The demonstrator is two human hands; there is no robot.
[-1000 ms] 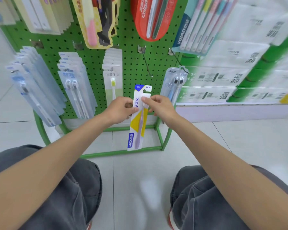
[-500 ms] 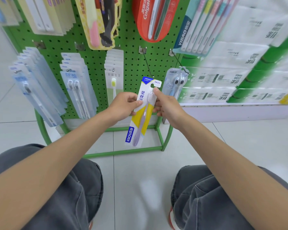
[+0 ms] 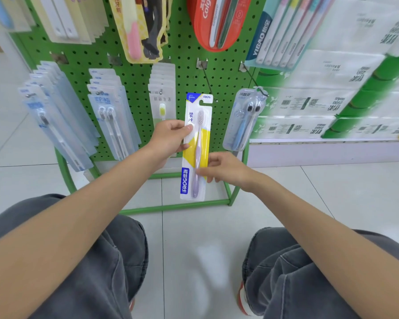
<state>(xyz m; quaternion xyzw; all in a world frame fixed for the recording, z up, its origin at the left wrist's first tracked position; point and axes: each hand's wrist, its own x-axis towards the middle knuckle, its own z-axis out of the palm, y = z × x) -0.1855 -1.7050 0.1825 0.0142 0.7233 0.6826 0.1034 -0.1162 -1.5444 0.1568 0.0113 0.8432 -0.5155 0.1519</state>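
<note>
A FROG toothbrush pack (image 3: 196,143), white, yellow and blue with a lilac brush, stands upright in front of the green pegboard rack (image 3: 134,86). My left hand (image 3: 168,140) grips its left edge at mid height, thumb on the front. My right hand (image 3: 226,169) pinches the pack's lower right edge, fingertips over the brush handle. The pack's hang hole sits just left of the tip of a bare metal hook (image 3: 208,82).
Other toothbrush packs hang on neighbouring hooks: a yellow-bristled one (image 3: 162,95) to the left, a blue twin pack (image 3: 245,118) to the right, and a red Colgate pack (image 3: 217,21) above. Stacked tissue packs (image 3: 327,104) fill the right. My knees are below, over tiled floor.
The pack rose and turned from tilted to upright, its top now by the bare hook. My right hand slid from the pack's top down to its lower right edge.
</note>
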